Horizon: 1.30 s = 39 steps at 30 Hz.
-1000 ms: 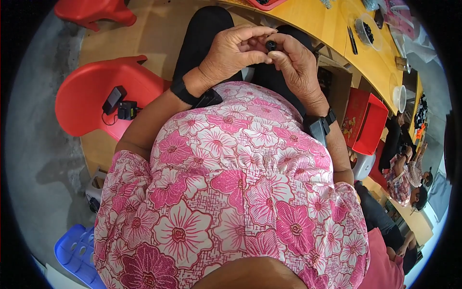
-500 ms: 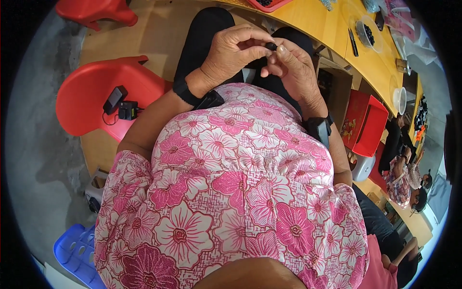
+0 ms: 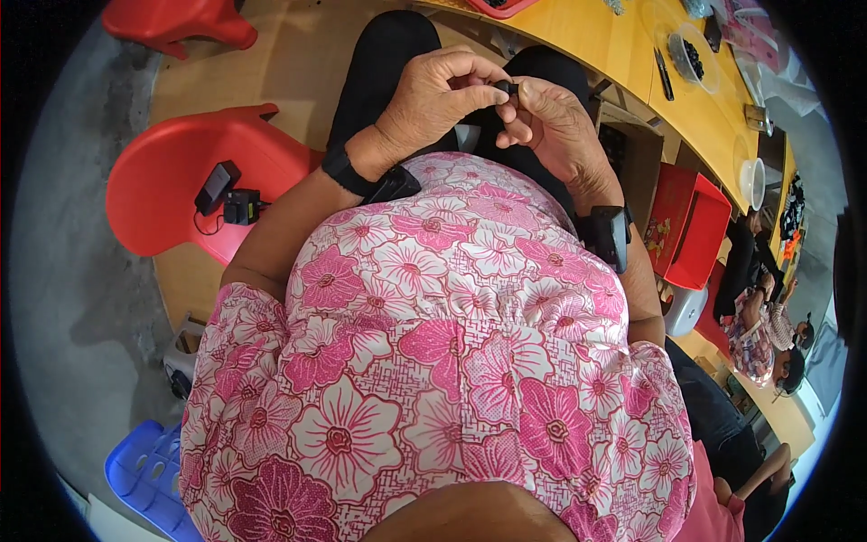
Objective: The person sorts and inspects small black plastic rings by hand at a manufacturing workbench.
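A small round black piece (image 3: 506, 88) is held above my lap, between my two hands. My left hand (image 3: 440, 93) pinches it with thumb and index finger. From the other side, my right hand (image 3: 553, 119) closes its thumb and fingers on the piece's right end. The fingertips hide much of it, so its exact kind does not show. Each wrist wears a black strap with a dark box.
A yellow table (image 3: 623, 47) curves along the upper right, bearing a clear bowl (image 3: 694, 61) of black pieces and a black pen-like tool (image 3: 664, 74). A red chair (image 3: 172, 172) with dark devices stands left; a red box (image 3: 695, 230) is right. Other people sit far right.
My right hand has shifted slightly: its thumb now lies across the black piece's right end and its wrist has turned outward. My left hand stays nearly in place.
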{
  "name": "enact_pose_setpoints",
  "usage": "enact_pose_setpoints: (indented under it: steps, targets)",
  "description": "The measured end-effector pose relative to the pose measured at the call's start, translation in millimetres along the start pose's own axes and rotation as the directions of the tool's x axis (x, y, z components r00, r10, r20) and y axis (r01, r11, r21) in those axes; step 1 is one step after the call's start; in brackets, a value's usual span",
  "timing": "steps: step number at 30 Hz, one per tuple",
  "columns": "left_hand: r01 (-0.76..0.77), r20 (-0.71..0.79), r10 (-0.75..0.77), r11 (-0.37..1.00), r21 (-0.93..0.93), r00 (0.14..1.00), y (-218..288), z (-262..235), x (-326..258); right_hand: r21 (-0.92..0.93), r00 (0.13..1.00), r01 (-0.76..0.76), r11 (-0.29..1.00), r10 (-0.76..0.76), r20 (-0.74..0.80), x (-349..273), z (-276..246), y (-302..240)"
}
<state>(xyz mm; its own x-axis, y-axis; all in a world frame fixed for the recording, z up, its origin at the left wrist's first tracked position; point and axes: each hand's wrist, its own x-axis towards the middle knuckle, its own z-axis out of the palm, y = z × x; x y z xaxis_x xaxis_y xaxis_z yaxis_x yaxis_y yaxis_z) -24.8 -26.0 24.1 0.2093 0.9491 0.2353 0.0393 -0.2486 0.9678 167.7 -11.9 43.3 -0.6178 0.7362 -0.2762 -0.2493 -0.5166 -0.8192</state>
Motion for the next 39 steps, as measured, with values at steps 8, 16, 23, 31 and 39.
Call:
enact_pose_setpoints:
  steps: [8, 16, 23, 31, 39]
  targets:
    - [0.18, 0.102, -0.159, 0.951, -0.252, 0.982, -6.1, 2.2, -0.7, 0.005, 0.998, -0.057, 0.998, 0.057, 0.009, 0.9, -4.5, -2.0]
    - [0.25, 0.105, -0.232, 0.938, -0.239, 0.967, -6.6, 2.4, 0.8, 0.016, 0.981, 0.114, 0.993, -0.11, -0.16, 3.0, -1.7, 2.3]
    - [0.335, 0.14, -0.304, 0.872, -0.357, 0.942, -9.3, 1.1, 0.7, -0.104, 0.966, 0.148, 0.984, -0.166, -0.198, 6.5, 0.6, 2.9]
    - [0.375, 0.158, -0.34, 0.844, -0.384, 0.927, -9.9, 0.0, 0.6, -0.213, 0.956, 0.197, 0.957, -0.236, -0.176, 8.6, 0.7, 3.6]
    - [0.316, 0.14, -0.283, 0.868, -0.383, 0.949, -10.9, -0.2, -0.6, -0.074, 0.968, 0.173, 0.982, -0.184, -0.169, 8.5, 0.4, 10.0]
